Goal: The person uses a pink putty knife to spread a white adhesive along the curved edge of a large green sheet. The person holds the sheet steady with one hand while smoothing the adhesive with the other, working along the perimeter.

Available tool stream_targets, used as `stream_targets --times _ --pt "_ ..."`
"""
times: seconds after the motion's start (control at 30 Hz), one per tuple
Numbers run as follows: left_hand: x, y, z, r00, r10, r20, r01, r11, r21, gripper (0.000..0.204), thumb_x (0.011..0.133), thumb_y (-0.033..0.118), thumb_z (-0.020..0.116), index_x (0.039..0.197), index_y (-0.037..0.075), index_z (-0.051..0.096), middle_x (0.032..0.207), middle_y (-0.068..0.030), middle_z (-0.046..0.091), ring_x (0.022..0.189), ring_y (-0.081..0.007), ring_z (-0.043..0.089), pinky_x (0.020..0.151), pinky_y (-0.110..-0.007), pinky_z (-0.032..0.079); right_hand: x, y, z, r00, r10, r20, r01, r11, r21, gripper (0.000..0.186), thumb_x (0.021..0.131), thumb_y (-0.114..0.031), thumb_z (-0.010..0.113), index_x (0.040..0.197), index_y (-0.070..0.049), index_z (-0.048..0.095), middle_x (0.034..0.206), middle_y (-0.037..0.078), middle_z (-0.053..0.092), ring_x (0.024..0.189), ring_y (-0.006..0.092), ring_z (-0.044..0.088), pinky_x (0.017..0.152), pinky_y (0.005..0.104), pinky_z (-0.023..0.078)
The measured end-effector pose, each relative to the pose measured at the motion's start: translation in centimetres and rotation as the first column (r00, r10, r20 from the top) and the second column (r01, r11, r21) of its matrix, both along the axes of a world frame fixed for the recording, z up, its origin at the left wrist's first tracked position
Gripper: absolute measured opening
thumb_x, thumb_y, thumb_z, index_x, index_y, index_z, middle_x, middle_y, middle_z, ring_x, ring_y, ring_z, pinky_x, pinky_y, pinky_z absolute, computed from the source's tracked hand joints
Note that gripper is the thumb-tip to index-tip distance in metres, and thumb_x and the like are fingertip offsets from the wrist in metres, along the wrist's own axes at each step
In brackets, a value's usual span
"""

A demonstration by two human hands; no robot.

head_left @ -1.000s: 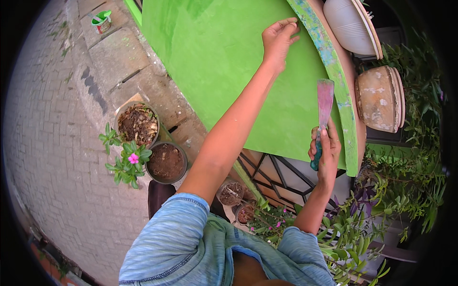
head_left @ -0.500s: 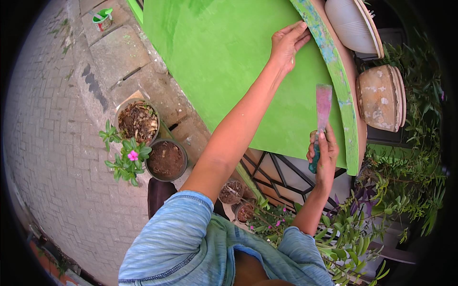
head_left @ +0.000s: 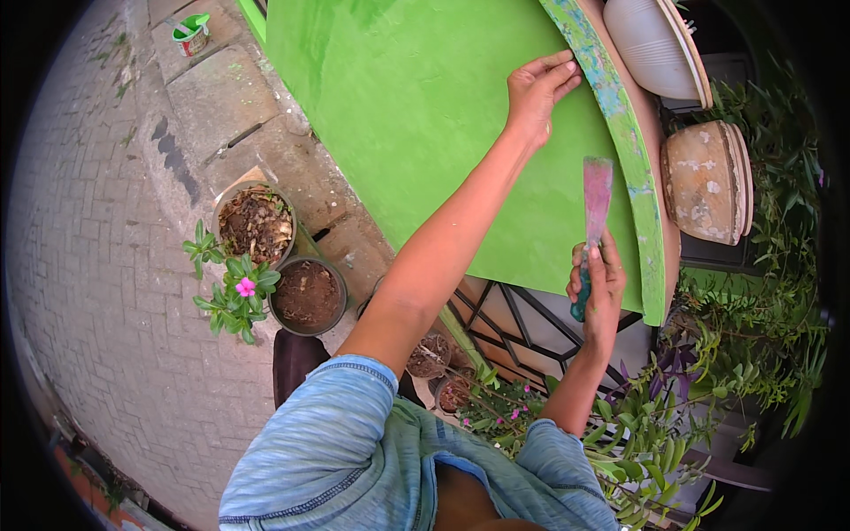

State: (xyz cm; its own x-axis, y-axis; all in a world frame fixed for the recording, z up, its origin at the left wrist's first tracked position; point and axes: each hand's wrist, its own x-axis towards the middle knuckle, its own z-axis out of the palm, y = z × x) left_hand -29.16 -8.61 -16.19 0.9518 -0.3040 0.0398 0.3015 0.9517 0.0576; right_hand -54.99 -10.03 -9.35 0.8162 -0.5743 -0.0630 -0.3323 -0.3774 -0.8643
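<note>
My left hand (head_left: 538, 93) is stretched out over the bright green wall (head_left: 443, 97). Its fingertips pinch together at the underside of the curved ledge (head_left: 620, 119), whose green paint is patchy with blue and bare spots. Whatever sits between those fingertips, if anything, is too small to make out. My right hand (head_left: 604, 288) is closed around the teal handle of a paint scraper (head_left: 597, 199). The scraper's flat, pinkish, stained blade points away from me, in front of the wall and a little left of the ledge.
Two pots, a white one (head_left: 651, 44) and a worn tan one (head_left: 704, 181), stand on the ledge. A green paint tub (head_left: 191, 37) sits far left on the paving. Nearer are soil-filled pots (head_left: 308, 296) and a pink-flowered plant (head_left: 235, 296). Foliage (head_left: 744, 354) crowds the right.
My left hand has shifted slightly toward me along the ledge's edge, its fingers still pinched. My right hand and the scraper have moved slightly left.
</note>
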Motion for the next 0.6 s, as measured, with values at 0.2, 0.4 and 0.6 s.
stream_targets --times 0.2,0.4,0.6 --pt "-0.7 0.2 0.7 0.999 0.031 -0.02 -0.029 0.995 0.094 0.029 0.089 0.005 0.079 0.114 -0.008 0.07 0.106 -0.013 0.074 0.093 -0.0169 0.071 0.09 -0.031 0.061 -0.3 0.2 0.0 1.0 0.021 -0.004 -0.021 1.0 0.02 0.056 0.107 -0.029 0.058 0.153 -0.001 0.045 0.087 0.002 0.056 0.058 0.0055 0.046 0.046 0.0213 0.038" --pt "-0.7 -0.3 0.4 0.997 0.073 -0.013 -0.072 0.995 0.069 0.022 0.09 0.002 0.076 0.11 -0.007 0.072 0.1 -0.0125 0.075 0.089 -0.017 0.072 0.085 -0.03 0.062 -0.4 0.0 -0.3 1.0 0.009 -0.01 -0.009 1.0 0.016 0.055 0.108 -0.03 0.056 0.154 -0.003 0.045 0.086 0.003 0.055 0.057 0.0055 0.046 0.046 0.0212 0.038" --pt "-1.0 -0.3 0.3 0.998 0.054 -0.013 -0.053 0.997 0.053 0.026 0.09 0.001 0.075 0.114 -0.007 0.07 0.099 -0.0128 0.075 0.089 -0.0167 0.072 0.082 -0.03 0.062 1.2 0.7 -0.4 0.997 -0.032 0.072 0.036 0.998 -0.051 0.06 0.109 -0.031 0.053 0.161 -0.009 0.033 0.086 0.003 0.056 0.056 0.0049 0.045 0.045 0.021 0.037"
